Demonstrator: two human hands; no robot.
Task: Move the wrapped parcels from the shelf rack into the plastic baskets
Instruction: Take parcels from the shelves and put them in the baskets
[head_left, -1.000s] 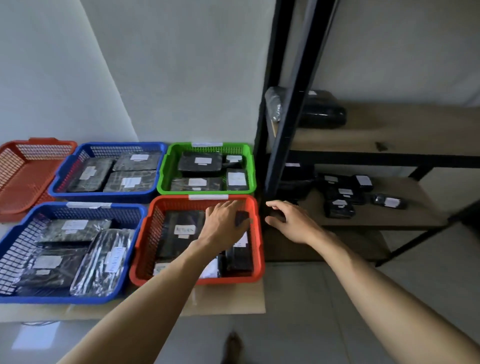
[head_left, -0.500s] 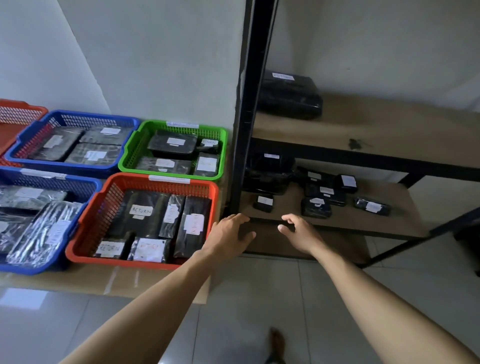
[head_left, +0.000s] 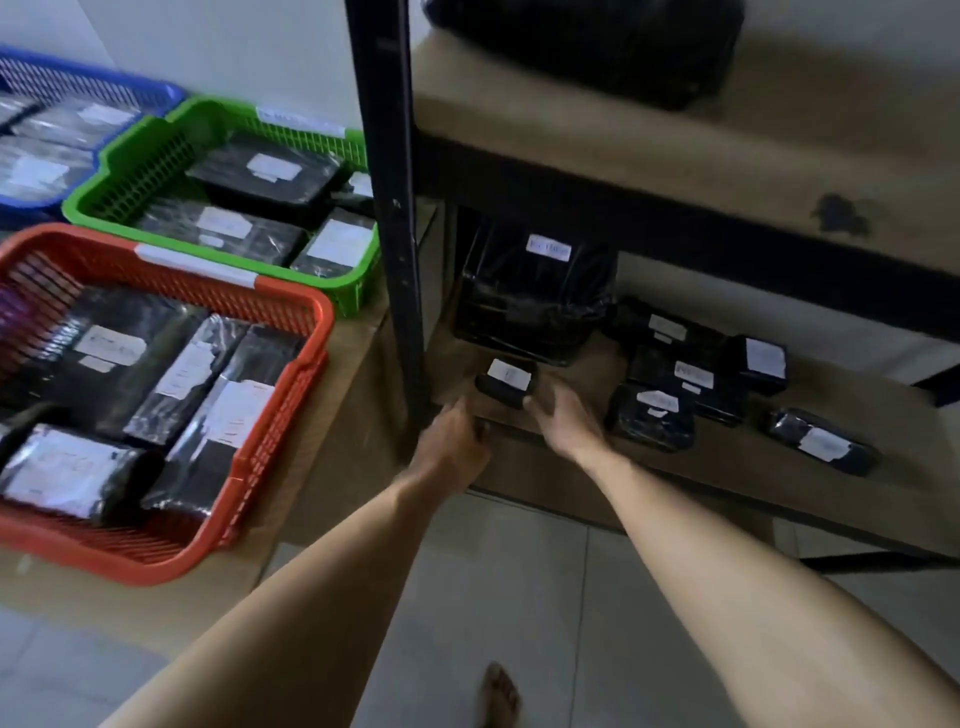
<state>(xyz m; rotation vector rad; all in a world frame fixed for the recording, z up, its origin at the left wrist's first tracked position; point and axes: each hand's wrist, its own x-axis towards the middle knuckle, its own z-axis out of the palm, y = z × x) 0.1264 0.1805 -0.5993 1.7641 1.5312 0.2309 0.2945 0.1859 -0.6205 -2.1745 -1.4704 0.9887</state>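
Small parcel (head_left: 506, 382) sits mid-frame on lower shelf (head_left: 592, 376), long side L-R, just above both hands; my R hand (head_left: 563, 421) nearer, fingers straight, tips touching its right edge; L hand (head_left: 454, 441) blurred at shelf lip, fingers: can't tell.

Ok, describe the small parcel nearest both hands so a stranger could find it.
On the black shelf rack, go to the lower shelf, left front corner by the upright post. The small parcel there lies alone at the front edge, before a much bigger parcel and apart from the cluster further right.
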